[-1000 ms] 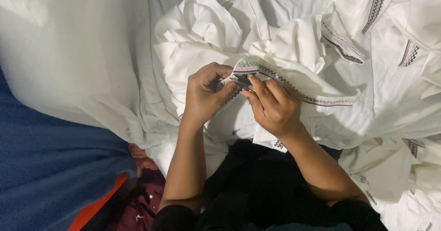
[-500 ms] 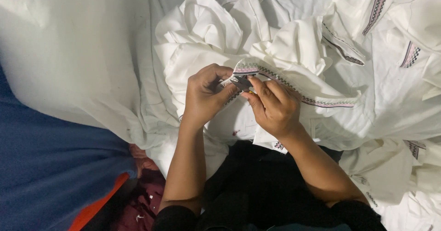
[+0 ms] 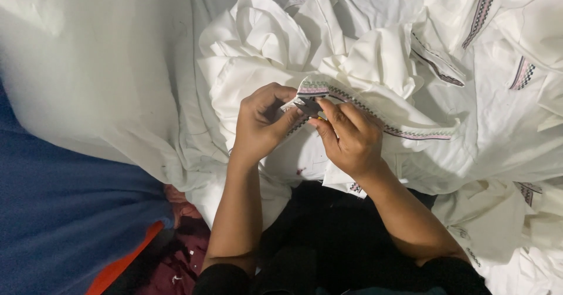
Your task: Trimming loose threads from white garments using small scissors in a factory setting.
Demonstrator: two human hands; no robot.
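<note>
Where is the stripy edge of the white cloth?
In the head view, the patterned trim sits just above centre, pinched between the left hand and the right hand, then runs off to the right across the white cloth.

Heaped white garments (image 3: 375,54) ahead; blue cloth (image 3: 64,224) left.

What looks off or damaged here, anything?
Small dark red specks mark the white garment just below the left hand, like stains or thread bits; too small to tell. Both hands pinch its patterned trim, the right hand seemingly holding a small dark tool. Otherwise nothing stands out.
</note>
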